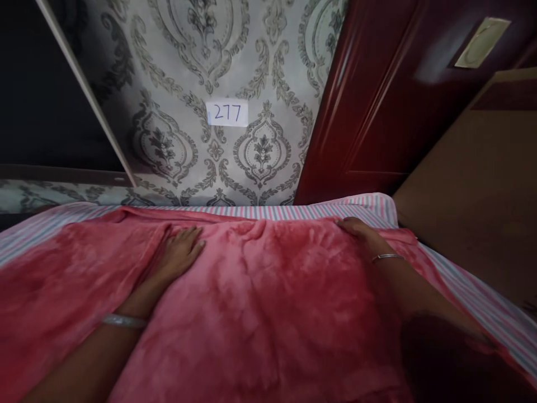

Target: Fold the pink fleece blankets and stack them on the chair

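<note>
A pink-red plush blanket [268, 291] covers most of the bed in front of me, with a folded layer on top and a few wrinkles. My left hand [182, 249] lies flat on it beside a fold line, palm down and fingers stretched out. At the far right edge of the folded layer, my right hand [356, 226] pinches the blanket's border, its fingertips partly hidden by the cloth. Beneath the blanket, a striped bed sheet [285, 212] in pink, white and grey shows along the far edge and both sides.
Behind the bed stands a wall with grey patterned wallpaper [216, 151], bearing a paper label [227, 113] that reads 277. A dark flat screen [50, 84] is at the left. A dark red door [377, 101] and a brown board-like surface [474, 168] stand on the right.
</note>
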